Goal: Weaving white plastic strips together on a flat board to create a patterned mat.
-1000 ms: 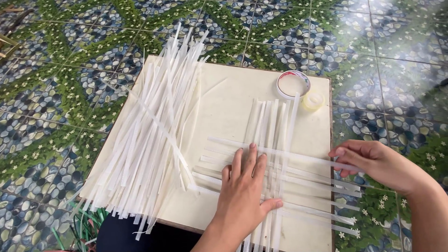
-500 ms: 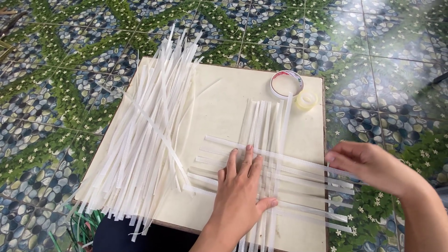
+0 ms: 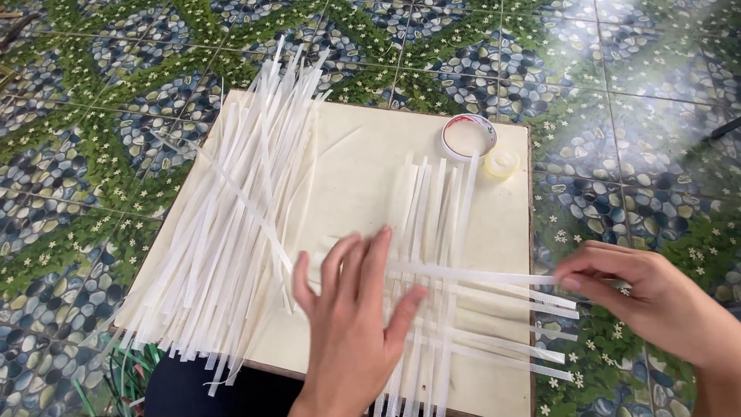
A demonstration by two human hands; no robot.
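A cream-coloured board (image 3: 363,162) lies on a tiled floor (image 3: 93,139) patterned in green, blue and white, and serves as the work surface. On its right half a partly woven mat of white strips (image 3: 440,309) is laid out: a row of upright strips runs from near the top of the board down past its near edge, and several crosswise strips lie through them, their ends reaching out over the right edge of the board. The left hand (image 3: 351,316) lies flat on the weave with fingers spread and palm down, pressing the strips onto the board and gripping nothing. The right hand (image 3: 644,297), off the right edge of the board and above the floor, pinches the end of the topmost crosswise strip (image 3: 494,276) between thumb and fingertips; that strip runs leftward from the pinch to beneath the left hand's fingers. A large loose bundle of white strips (image 3: 231,224) lies slantwise on the left half of the board, its ends overhanging the far and near edges. Near the far right corner of the board sit a roll of tape with a white and red rim (image 3: 468,136) and, just beside it, a small roll of clear tape (image 3: 502,163)
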